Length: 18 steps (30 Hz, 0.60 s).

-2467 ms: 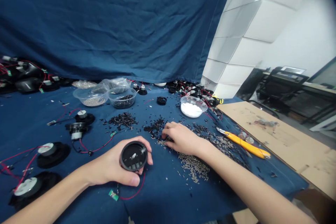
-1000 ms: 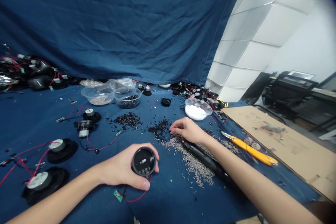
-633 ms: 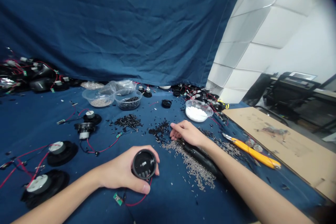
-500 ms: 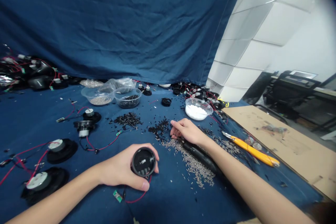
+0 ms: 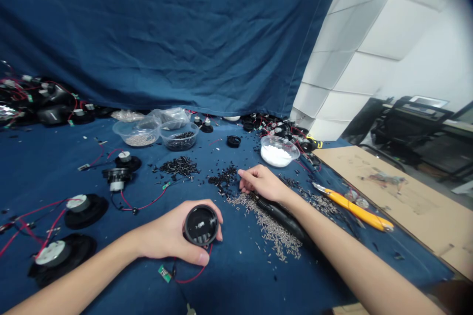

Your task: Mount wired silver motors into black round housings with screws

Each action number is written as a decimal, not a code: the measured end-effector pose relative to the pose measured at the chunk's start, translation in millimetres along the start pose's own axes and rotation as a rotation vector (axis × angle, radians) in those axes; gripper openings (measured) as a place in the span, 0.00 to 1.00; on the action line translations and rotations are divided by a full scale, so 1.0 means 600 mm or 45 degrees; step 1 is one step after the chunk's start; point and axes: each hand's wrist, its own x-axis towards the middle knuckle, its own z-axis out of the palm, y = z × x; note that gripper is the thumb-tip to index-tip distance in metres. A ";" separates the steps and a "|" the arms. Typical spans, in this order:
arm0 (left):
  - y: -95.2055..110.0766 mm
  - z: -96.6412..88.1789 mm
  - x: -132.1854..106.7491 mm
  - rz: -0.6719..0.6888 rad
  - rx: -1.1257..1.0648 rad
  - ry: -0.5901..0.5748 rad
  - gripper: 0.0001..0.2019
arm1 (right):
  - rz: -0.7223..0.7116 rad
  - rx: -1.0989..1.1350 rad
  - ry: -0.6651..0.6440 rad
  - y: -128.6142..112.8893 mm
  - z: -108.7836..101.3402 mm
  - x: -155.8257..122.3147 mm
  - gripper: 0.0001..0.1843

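Note:
My left hand (image 5: 176, 232) is wrapped around a black round plastic housing (image 5: 201, 225), its open side facing up with a small white spot inside. A red wire and a small green circuit board (image 5: 164, 273) trail below it. My right hand (image 5: 263, 182) has its fingers curled together at the edge of a pile of small silver screws (image 5: 277, 236); what they pinch, if anything, is hidden. Under that wrist lies a black cylindrical tool (image 5: 283, 217), probably an electric screwdriver. Small black parts (image 5: 223, 179) are scattered just left of those fingertips.
Black screws (image 5: 180, 166) lie heaped ahead of my left hand. Clear bowls hold silver bits (image 5: 138, 139), black parts (image 5: 180, 142) and white pieces (image 5: 276, 155). Motor assemblies (image 5: 86, 209) with wires sit at left. A yellow utility knife (image 5: 356, 210) lies at right beside cardboard (image 5: 402, 192).
The view has shifted very slightly. The housing in my left hand is tilted a little differently; my right hand stays at the screws with its fingers curled.

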 end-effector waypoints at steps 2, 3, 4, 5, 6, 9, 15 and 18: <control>0.000 0.000 0.000 -0.003 0.003 0.000 0.25 | -0.014 0.005 -0.012 0.000 0.000 0.000 0.27; 0.000 0.000 -0.001 -0.005 0.003 -0.001 0.25 | -0.021 0.005 -0.016 0.000 0.001 0.000 0.27; -0.001 0.000 -0.001 -0.005 0.004 -0.001 0.25 | -0.027 0.003 -0.019 -0.001 0.001 0.000 0.27; -0.001 0.000 -0.002 -0.005 0.007 0.000 0.25 | -0.031 -0.001 -0.022 -0.001 0.001 0.000 0.27; -0.001 0.000 -0.002 -0.006 0.007 0.000 0.25 | -0.033 -0.006 -0.026 -0.001 0.001 0.000 0.27; 0.000 -0.001 -0.002 -0.007 0.008 -0.001 0.25 | -0.033 -0.020 -0.037 -0.001 0.001 0.001 0.27; 0.003 0.000 -0.001 -0.017 0.020 0.003 0.25 | -0.041 -0.048 -0.042 -0.003 0.002 0.000 0.26; 0.004 0.000 -0.002 -0.023 0.009 -0.002 0.24 | -0.040 -0.067 -0.028 -0.004 0.002 -0.001 0.24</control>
